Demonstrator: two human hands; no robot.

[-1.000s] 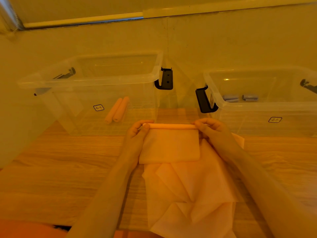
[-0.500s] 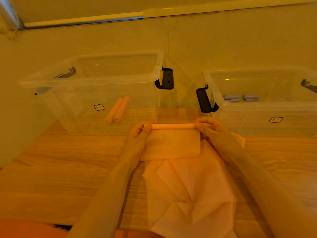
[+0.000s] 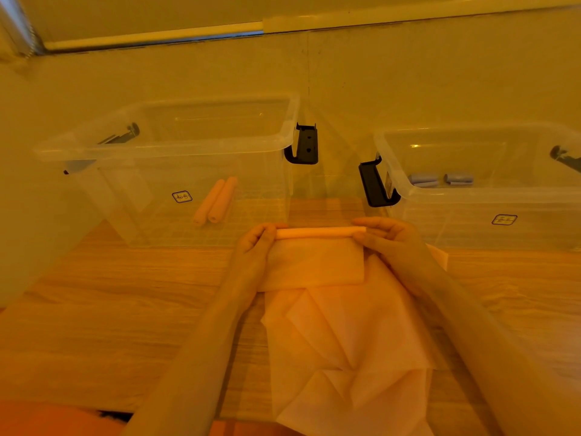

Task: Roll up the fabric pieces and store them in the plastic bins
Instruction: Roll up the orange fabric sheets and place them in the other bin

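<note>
On the desk [image 3: 94, 309], left hand [image 3: 254, 247] and right hand [image 3: 390, 240] pinch the roll's [image 3: 320, 232] ends; apparently tight. Roll evenly toward the body, keeping edges aligned.

Head camera looks forward and down, close over the wooden table [image 3: 94, 309] toward the wall.

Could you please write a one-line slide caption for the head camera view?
Both hands, left hand and right hand, roll an orange fabric piece on a wooden table before two clear plastic bins.
</note>
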